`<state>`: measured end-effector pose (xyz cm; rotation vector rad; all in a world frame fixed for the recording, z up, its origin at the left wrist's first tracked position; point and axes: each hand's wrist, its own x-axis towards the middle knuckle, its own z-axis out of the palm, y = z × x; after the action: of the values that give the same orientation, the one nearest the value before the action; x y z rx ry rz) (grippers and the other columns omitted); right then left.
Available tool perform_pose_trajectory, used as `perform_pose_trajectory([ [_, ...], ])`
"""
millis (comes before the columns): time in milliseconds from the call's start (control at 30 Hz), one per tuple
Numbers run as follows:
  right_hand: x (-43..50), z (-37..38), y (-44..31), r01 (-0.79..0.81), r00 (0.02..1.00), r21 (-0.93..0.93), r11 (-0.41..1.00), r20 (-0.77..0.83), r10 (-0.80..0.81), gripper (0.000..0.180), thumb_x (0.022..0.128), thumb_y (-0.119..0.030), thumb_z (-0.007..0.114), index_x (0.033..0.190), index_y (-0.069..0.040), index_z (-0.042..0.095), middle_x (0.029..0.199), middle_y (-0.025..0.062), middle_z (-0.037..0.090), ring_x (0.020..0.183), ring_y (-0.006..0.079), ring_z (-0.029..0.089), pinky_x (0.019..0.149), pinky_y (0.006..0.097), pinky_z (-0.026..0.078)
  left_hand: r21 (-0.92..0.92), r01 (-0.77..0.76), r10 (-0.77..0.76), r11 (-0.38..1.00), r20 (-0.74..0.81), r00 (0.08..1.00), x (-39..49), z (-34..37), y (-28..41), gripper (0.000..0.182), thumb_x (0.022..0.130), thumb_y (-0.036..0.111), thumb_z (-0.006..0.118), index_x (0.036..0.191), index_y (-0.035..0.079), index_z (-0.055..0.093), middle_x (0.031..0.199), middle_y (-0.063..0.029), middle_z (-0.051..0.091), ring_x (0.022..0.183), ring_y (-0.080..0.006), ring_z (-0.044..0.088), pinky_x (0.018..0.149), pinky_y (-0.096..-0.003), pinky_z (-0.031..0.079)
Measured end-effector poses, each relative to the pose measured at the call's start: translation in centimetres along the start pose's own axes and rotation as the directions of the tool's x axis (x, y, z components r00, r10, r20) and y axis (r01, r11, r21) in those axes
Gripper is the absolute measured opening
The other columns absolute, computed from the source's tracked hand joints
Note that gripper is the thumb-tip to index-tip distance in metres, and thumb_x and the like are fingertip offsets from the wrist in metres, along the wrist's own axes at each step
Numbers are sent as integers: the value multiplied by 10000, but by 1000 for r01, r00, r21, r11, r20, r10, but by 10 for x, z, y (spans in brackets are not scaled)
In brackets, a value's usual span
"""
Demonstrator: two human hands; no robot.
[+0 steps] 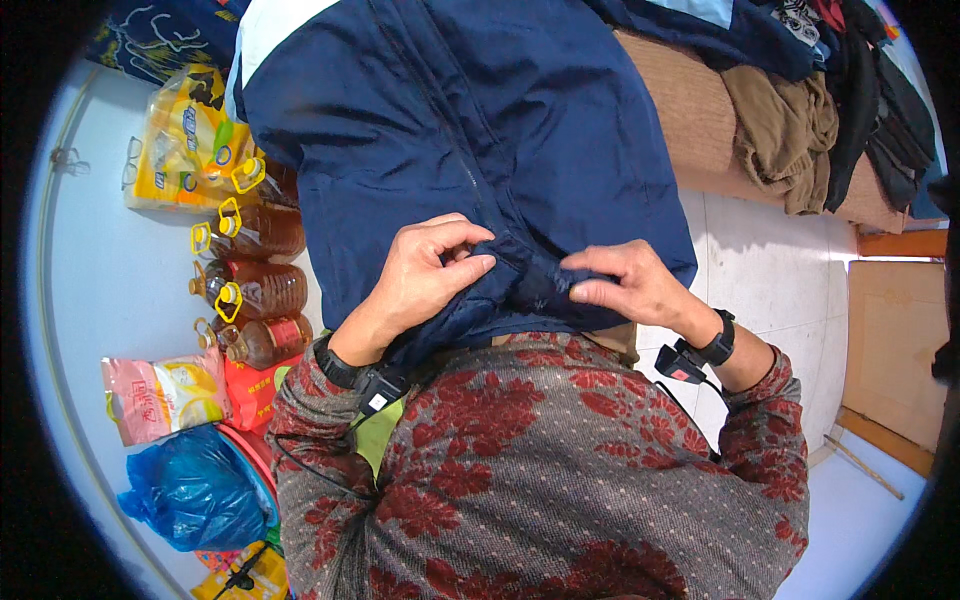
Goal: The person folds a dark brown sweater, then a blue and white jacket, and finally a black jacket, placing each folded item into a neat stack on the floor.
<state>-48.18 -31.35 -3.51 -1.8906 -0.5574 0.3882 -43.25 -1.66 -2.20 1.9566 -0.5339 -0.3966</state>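
Note:
A navy blue jacket (pixel 570 150) with a white shoulder panel lies spread over my lap. Its long zipper (pixel 472 180) runs down towards me and ends near my hands. With my left hand (pixel 427 274) I pinch the bunched lower edge beside the zipper's end, thumb and forefinger on the cloth. My right hand (pixel 630 281) is at the other side of the same folded edge. Its thumb and forefinger are apart, close to a frayed or pale spot on the cloth. The inner side of the fold is dark and hard to make out.
To the left stand several plastic bottles of brown liquid (pixel 266 289), a yellow package (pixel 187 142), a pink bag (pixel 169 397) and a blue plastic bag (pixel 199 487). At upper right, brown trousers or similar clothing (pixel 784 139) hang over a wooden-toned surface (pixel 675 97). A thin stick (pixel 862 465) lies at right.

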Motion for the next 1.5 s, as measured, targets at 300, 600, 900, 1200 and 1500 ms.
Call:
perform_pose_trajectory([
  [300, -10, -28, -20, 170, 876, -393, 904, -359, -321, 263, 823, -128, 764, 1070, -39, 745, 870, 102, 725, 712, 262, 681, 630, 345, 525, 90, -139, 159, 986, -272, 949, -6, -11, 21, 197, 794, 18, 777, 973, -38, 717, 799, -41, 624, 670, -103, 548, 612, -245, 437],
  [600, -40, 12, -7, 606, 786, -480, 634, 241, -569, 366, 764, -186, 700, 1113, -76, 713, 918, 37, 655, 629, 143, 568, 550, 298, 430, 180, -174, 191, 968, -85, 978, -24, 1, 22, 238, 752, -32, 791, 980, 11, 737, 893, -77, 704, 705, -161, 630, 622, -265, 489],
  [900, -45, 20, 7, 537, 833, -398, 743, 111, -542, 390, 775, -159, 670, 1157, -103, 729, 1035, 37, 704, 670, 156, 592, 552, 305, 429, 170, -188, 203, 967, -74, 976, -20, 3, 13, 242, 755, -48, 793, 984, 11, 741, 897, -79, 705, 716, -159, 631, 629, -263, 491],
  [1200, -30, 19, 0, 550, 831, -331, 767, 129, -541, 352, 829, -114, 650, 1174, -97, 719, 1015, 58, 707, 700, 191, 654, 581, 324, 506, -87, 34, -41, 996, -88, 995, -19, 4, -1, 198, 789, 9, 797, 978, -12, 743, 897, -42, 689, 756, -105, 586, 680, -240, 461],
  [1500, -7, 13, -5, 206, 945, -149, 967, -226, -236, 174, 854, -107, 751, 1006, -37, 705, 918, 107, 719, 749, 268, 698, 617, 345, 526, -80, 9, -19, 997, -124, 992, -13, 7, 4, 189, 811, 16, 780, 996, -9, 752, 928, -59, 706, 793, -126, 614, 718, -250, 482],
])
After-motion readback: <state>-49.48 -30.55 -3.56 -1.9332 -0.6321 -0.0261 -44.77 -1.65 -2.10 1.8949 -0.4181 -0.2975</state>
